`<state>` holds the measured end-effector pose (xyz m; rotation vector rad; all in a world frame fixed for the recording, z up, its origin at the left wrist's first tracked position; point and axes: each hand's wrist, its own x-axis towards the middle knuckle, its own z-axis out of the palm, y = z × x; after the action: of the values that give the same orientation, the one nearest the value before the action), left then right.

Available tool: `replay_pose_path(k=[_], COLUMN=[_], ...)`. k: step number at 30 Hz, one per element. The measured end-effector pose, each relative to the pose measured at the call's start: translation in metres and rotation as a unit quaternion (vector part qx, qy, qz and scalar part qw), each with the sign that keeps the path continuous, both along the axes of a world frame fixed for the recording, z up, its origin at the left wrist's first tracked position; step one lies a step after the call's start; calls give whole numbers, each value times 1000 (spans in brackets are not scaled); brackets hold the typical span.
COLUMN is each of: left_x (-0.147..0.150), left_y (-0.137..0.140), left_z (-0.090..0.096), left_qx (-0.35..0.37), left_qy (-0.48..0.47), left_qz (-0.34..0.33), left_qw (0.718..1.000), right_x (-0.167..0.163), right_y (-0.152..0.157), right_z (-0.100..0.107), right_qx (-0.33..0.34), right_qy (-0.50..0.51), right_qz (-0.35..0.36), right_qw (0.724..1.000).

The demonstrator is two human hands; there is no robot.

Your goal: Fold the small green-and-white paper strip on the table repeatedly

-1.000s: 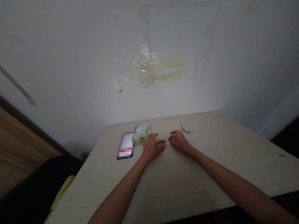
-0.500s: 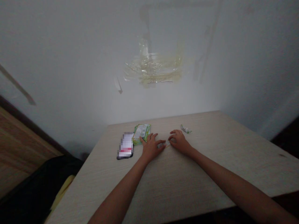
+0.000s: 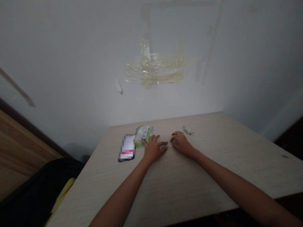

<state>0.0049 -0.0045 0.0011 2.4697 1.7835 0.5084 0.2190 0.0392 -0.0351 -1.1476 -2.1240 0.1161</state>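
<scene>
Fingertips of left hand (image 3: 152, 149) and right hand (image 3: 182, 143) at a small pale piece (image 3: 169, 144) on the table (image 3: 180, 186)

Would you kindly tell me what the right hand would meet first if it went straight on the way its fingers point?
Probably the small, pale, flat strip at the fingertips of the right hand, then the left hand just beyond; whether the fingertips touch the strip is unclear.

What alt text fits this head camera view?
A left hand and a right hand are at a small pale piece on a wooden table. A green packet and what looks like a phone lie at left, a crumpled wrapper beyond the right hand.
</scene>
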Motion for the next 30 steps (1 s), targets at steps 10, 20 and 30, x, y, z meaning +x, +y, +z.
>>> replay_pose_path(k=[10,20,30], left_x=[2,1,1], left_y=[-2,-1,-2], left_z=[3,2,3], left_qx=[-4,-1,-3], left_qy=[10,9,4], left_qz=[6,1,0], left_qw=[1000,1000,1000], right_x=[-1,-2,-3], right_y=[0,2,0], right_z=[5,4,7], right_qx=[-14,-19,-26], right_qy=[-48,-60,-68], right_qz=[-1,-1,2], right_qw=[999,998,997])
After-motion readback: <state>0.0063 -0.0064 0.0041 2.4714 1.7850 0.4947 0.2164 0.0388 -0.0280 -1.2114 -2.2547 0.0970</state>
